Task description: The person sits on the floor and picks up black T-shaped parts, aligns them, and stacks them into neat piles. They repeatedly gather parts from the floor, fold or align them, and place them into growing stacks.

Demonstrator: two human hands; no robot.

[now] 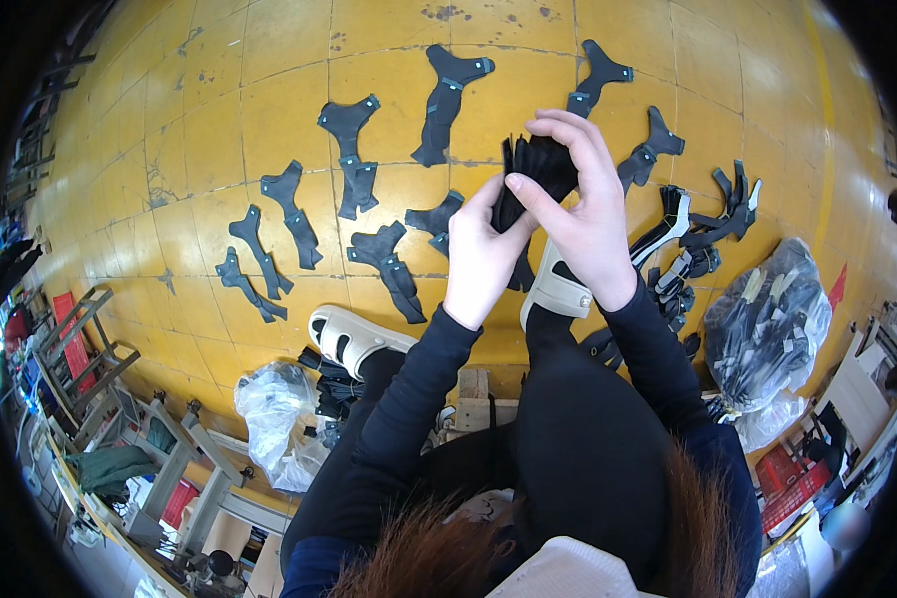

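Observation:
A bundle of black fabric pieces [545,161], with several edges fanned out at its left side, is held up between my hands. My left hand [480,244] grips its lower left part, fingers mostly hidden behind it. With the thumb across the front and the fingers curled over the top, my right hand [586,204] clasps the same bundle. Beyond and around my hands, dark Y-shaped fabric pieces, such as one at the top [447,100] and one to the left [291,214], lie spread on the yellow floor. Another piece [600,75] lies just past my right fingers.
My feet in cream clogs [359,337] rest on the tiled floor. Clear plastic bags stand at the left [274,414] and, filled with dark pieces, at the right [772,324]. Dark straps [733,204] lie nearby. Metal frames [184,488] line the lower left.

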